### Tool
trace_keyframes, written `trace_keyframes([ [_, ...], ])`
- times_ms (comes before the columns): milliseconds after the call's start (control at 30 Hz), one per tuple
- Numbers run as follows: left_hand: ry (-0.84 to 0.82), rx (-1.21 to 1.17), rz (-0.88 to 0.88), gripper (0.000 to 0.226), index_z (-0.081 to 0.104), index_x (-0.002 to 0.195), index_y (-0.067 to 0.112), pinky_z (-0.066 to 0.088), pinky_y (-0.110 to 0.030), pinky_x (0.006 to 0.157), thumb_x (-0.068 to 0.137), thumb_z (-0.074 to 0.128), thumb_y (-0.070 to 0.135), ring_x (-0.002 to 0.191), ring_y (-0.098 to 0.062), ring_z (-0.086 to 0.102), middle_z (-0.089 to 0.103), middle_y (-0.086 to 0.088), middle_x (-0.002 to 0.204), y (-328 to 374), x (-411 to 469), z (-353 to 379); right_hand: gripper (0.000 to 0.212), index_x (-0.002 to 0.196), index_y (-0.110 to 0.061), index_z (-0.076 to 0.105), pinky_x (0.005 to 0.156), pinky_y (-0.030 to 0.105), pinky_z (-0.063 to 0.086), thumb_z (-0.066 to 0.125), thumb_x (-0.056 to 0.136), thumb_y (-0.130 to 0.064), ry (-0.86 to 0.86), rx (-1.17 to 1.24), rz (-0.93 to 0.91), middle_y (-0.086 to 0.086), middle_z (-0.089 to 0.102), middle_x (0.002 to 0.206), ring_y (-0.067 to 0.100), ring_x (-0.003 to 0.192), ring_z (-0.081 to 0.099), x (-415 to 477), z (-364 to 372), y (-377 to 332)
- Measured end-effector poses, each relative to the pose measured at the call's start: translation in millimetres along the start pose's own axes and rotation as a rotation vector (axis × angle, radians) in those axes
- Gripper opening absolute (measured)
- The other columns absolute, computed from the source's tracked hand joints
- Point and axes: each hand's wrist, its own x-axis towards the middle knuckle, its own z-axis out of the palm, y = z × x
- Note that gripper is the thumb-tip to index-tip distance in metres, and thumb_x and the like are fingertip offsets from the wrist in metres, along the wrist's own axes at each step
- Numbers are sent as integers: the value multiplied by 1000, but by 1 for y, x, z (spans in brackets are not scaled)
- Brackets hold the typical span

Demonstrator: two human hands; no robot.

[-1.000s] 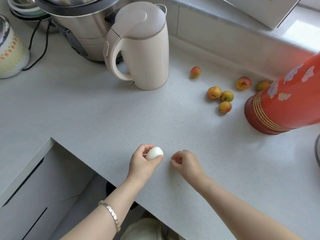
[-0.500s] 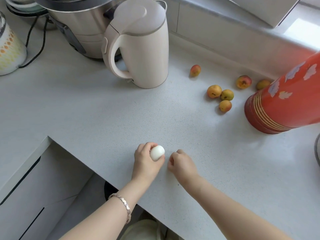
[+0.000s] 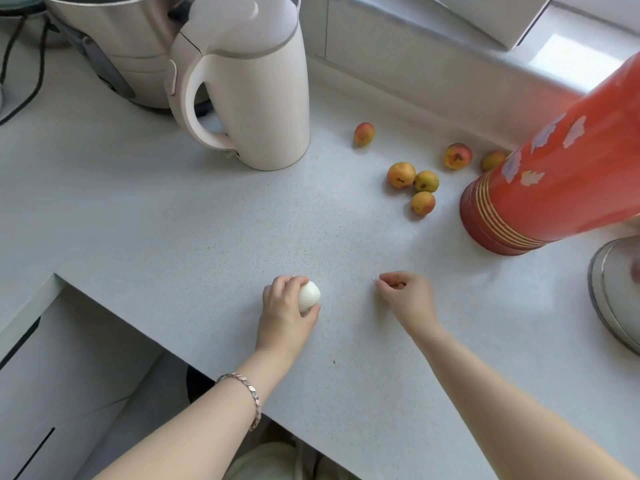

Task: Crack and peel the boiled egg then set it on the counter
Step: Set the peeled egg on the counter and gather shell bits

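Observation:
A smooth white boiled egg (image 3: 309, 295) sits in my left hand (image 3: 285, 311), held between thumb and fingers just over the pale speckled counter (image 3: 194, 237), near its front edge. My right hand (image 3: 405, 295) rests on the counter about a hand's width to the right of the egg. Its fingers are pinched together around something tiny and pale at the fingertips; I cannot tell what it is. A silver bracelet circles my left wrist.
A cream electric kettle (image 3: 249, 88) stands at the back, with a steel appliance (image 3: 114, 46) behind it. Several small apricots (image 3: 414, 183) lie back right beside a tall red thermos (image 3: 554, 168). A round metal lid (image 3: 616, 299) shows at the right edge. The counter has an inner corner at front left.
My right hand has moved away from the egg, to the right, fingers still pinched. My left hand keeps hold of the egg in about the same spot.

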Motion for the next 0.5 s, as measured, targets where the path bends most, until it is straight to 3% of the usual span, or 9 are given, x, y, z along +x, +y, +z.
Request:
trace_keyframes([
  [200,18,-19,20,63,46,130,18,31,-20,93,74,73,26,123,-20,36,43,-3,129,3,-9,-16,11,85,-3,71,72,25,40,64,80,-11,-28,-197,-82,10,70,88,15,77,56,10,3,-8],
  [367,108,-38,70,34,55,118,13,36,-20,89,85,60,18,110,-18,47,49,1,112,-13,-32,-30,17,78,12,64,68,36,46,55,82,-2,-121,-399,-83,28,67,87,34,77,60,17,8,-15],
  [400,95,-28,74,28,57,114,12,36,-19,86,86,57,16,104,-15,49,49,4,107,-18,-37,-30,18,72,15,59,64,38,46,53,80,1,-135,-411,-78,33,64,81,41,110,47,18,9,-16],
  [433,71,-10,80,24,59,110,12,36,-18,81,86,56,15,98,-13,50,49,7,102,-22,-43,-29,18,66,14,54,59,35,42,53,78,2,-148,-410,-75,36,59,76,12,78,37,18,9,-17],
  [500,6,27,96,18,62,103,12,39,-17,73,87,54,16,89,-11,52,51,9,95,-28,-51,-25,17,60,4,52,53,27,35,56,76,-1,-162,-348,-72,35,56,68,21,61,44,13,8,-18],
])
